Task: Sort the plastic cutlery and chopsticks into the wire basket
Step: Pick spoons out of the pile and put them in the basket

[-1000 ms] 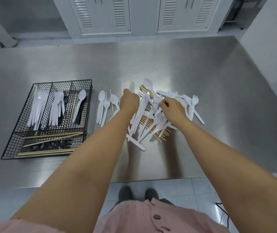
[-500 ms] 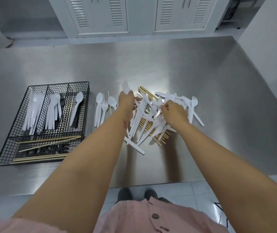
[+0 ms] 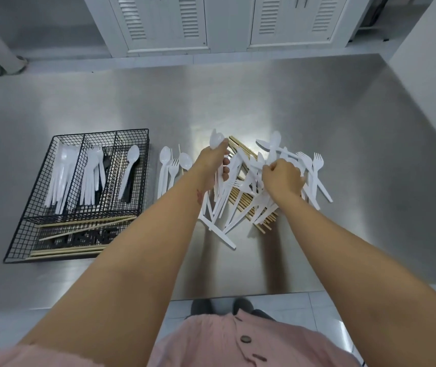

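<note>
On the steel table (image 3: pixel 317 107), right of centre, sits the mixed pile of white plastic cutlery (image 3: pixel 240 205): forks, knives and spoons tangled over a bundle of wooden chopsticks (image 3: pixel 240 201) that pokes out at the pile's far and near ends. Left hand (image 3: pixel 210 165) is over the pile's left edge, fingers curled around a white spoon (image 3: pixel 215 139) whose bowl sticks up past the knuckles; handle hidden in the grip. Right hand (image 3: pixel 283 178) is on top of the pile's middle, fingers clenched down into the cutlery; cannot tell which piece it has, if any. Two forks (image 3: pixel 314 161) lie at the pile's right edge, tines away from the person. Just left of the pile, between it and the basket, a small loose group on the table: spoons and a fork (image 3: pixel 170 168) side by side, plus one thin stick. Further left the black wire basket (image 3: pixel 18 245) rests flat on the table, well apart from both hands. Its three far compartments hold, left to right, white knives (image 3: pixel 62 176), white forks (image 3: pixel 92 176), and one white spoon (image 3: pixel 129 168) lying on something dark. The long near compartment across the front holds several chopsticks (image 3: pixel 79 226) lying lengthwise, some angled, over lettering on the basket floor. Beyond the table, white louvred cabinet doors (image 3: pixel 163 19). At bottom, pink buttoned shirt (image 3: pixel 232 343) and dark shoes (image 3: pixel 203 307) on tiled floor.
</note>
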Action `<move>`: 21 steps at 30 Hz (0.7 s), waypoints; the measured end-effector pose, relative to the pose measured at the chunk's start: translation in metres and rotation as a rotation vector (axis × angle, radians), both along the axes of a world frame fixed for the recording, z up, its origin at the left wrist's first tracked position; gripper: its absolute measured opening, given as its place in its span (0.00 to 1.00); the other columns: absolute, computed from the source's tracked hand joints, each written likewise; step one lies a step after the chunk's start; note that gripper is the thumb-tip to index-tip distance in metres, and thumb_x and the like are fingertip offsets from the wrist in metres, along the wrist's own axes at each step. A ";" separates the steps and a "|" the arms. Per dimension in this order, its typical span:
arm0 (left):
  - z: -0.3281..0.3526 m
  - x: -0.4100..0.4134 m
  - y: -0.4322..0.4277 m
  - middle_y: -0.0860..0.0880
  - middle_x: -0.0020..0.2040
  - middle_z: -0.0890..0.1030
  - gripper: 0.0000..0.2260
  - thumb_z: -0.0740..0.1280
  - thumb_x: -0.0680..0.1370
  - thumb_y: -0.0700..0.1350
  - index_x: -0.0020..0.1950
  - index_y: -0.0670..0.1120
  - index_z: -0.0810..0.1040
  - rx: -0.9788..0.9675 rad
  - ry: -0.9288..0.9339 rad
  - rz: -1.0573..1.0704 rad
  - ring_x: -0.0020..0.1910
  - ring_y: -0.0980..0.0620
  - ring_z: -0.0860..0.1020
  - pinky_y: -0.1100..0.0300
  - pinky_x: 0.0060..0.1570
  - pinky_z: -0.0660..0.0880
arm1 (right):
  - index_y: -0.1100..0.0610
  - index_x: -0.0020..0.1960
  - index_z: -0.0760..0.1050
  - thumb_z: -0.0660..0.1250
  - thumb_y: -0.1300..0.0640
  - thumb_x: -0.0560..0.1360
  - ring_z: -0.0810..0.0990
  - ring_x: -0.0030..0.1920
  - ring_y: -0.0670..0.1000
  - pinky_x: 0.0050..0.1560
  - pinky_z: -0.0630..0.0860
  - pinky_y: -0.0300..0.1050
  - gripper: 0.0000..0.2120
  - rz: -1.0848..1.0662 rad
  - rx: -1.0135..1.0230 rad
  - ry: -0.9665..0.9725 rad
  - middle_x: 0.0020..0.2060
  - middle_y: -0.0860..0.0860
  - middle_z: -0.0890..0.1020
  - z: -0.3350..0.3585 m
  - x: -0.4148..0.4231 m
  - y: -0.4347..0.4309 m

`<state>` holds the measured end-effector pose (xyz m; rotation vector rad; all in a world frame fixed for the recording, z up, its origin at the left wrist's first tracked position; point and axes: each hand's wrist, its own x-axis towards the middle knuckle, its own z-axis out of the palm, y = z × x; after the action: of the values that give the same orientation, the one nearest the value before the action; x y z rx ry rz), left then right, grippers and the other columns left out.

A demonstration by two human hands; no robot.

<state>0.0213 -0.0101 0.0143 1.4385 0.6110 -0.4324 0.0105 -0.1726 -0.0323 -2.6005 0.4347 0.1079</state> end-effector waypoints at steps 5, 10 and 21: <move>0.002 0.001 -0.012 0.46 0.45 0.77 0.23 0.64 0.78 0.63 0.54 0.43 0.76 0.003 -0.048 -0.043 0.37 0.49 0.75 0.58 0.37 0.75 | 0.53 0.43 0.73 0.59 0.56 0.79 0.77 0.47 0.55 0.47 0.76 0.52 0.08 0.232 0.287 -0.094 0.46 0.53 0.78 0.008 -0.001 -0.007; -0.001 -0.003 -0.029 0.45 0.44 0.81 0.16 0.66 0.79 0.55 0.50 0.42 0.76 0.012 -0.049 -0.073 0.43 0.45 0.79 0.55 0.43 0.78 | 0.53 0.43 0.76 0.58 0.55 0.80 0.77 0.43 0.51 0.42 0.72 0.44 0.10 0.403 0.300 -0.006 0.43 0.51 0.78 0.018 -0.015 -0.005; 0.000 -0.014 -0.039 0.46 0.32 0.74 0.15 0.57 0.84 0.47 0.42 0.41 0.73 0.054 0.032 0.020 0.27 0.49 0.76 0.59 0.34 0.73 | 0.57 0.62 0.75 0.61 0.49 0.77 0.70 0.62 0.60 0.61 0.66 0.52 0.17 -0.034 -0.306 0.055 0.60 0.58 0.75 -0.004 -0.035 -0.081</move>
<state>0.0075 -0.0494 0.0144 1.4782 0.6667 -0.4265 -0.0245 -0.2540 -0.0362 -2.8941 0.5526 0.1088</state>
